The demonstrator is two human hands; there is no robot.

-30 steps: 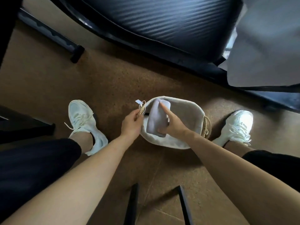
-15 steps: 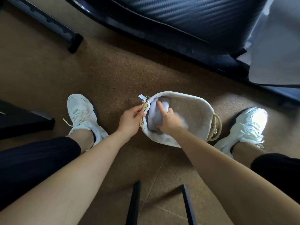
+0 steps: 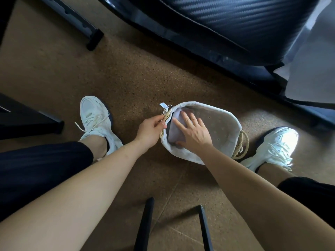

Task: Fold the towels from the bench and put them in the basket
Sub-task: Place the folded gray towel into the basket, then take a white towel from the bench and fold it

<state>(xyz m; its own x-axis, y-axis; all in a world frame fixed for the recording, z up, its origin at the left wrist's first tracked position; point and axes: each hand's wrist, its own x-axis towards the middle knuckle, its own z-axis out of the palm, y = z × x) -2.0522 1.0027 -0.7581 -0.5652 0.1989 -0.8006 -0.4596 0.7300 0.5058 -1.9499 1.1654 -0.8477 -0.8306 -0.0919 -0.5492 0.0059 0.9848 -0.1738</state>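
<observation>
I'm looking straight down at the oval woven basket with the white cloth liner, sitting on the brown cork floor. The left hand is at the basket's left end, thumb and fingertips pinched on the straw-coloured rope handle there; a small white tag dangles from the top of that handle. The right hand is inside the basket, fingers straight and spread, palm down flat on the folded pale lilac towel. It is gripping nothing, only pressing. The towel sits against the basket's left inner wall, and the liner to its right shows bare. A second rope handle loops off the basket's right end. One white lace-up sneaker stands left of the basket and another is just beside its right handle. Beyond the basket runs the dark padded bench, and a loose light grey cloth drapes over it, up and right of the basket.
</observation>
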